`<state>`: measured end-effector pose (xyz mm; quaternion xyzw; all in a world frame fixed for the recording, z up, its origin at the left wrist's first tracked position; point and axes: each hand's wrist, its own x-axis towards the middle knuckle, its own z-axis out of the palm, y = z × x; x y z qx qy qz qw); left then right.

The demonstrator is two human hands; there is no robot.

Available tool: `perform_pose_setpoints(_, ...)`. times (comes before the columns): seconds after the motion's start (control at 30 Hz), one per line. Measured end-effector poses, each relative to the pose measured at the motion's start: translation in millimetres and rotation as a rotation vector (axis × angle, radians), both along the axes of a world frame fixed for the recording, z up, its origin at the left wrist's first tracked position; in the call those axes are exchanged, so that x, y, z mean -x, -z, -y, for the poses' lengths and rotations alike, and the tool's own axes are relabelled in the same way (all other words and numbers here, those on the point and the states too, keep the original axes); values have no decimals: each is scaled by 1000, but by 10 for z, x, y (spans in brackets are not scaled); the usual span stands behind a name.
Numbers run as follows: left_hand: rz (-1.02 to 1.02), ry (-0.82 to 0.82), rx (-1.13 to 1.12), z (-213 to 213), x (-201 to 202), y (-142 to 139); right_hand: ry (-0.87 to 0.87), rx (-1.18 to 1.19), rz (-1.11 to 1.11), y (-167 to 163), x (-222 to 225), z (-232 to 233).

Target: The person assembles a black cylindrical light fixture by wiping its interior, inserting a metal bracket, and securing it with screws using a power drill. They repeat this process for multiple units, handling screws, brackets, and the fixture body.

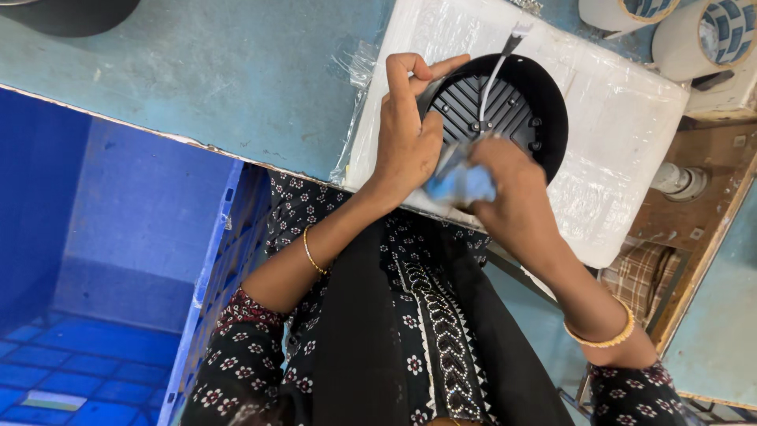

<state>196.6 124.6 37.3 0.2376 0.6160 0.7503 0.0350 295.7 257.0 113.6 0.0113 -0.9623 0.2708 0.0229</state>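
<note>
Housing: black round finned housing (505, 106) sits on the plastic-wrapped white foam pad (623, 118) on our counter (197, 71); left hand (406, 138) clasps its rim, right hand (505, 189) clenched on blue-handled tool (461, 183) at the fins; we judge work mid-way, white wire (495, 75) loose

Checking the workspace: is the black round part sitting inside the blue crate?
No, the black round part lies on a white foam pad, apart from the blue crate.
</note>
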Motion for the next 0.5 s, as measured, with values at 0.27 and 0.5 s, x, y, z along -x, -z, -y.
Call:
perform_pose_setpoints(0.27,41,13,-13,8,7,-58,222,-317,-80,-196,-80,-382)
perform_pose_setpoints(0.5,113,-29,21,-17,-23,-54,52,-460,144,-100,49,-67)
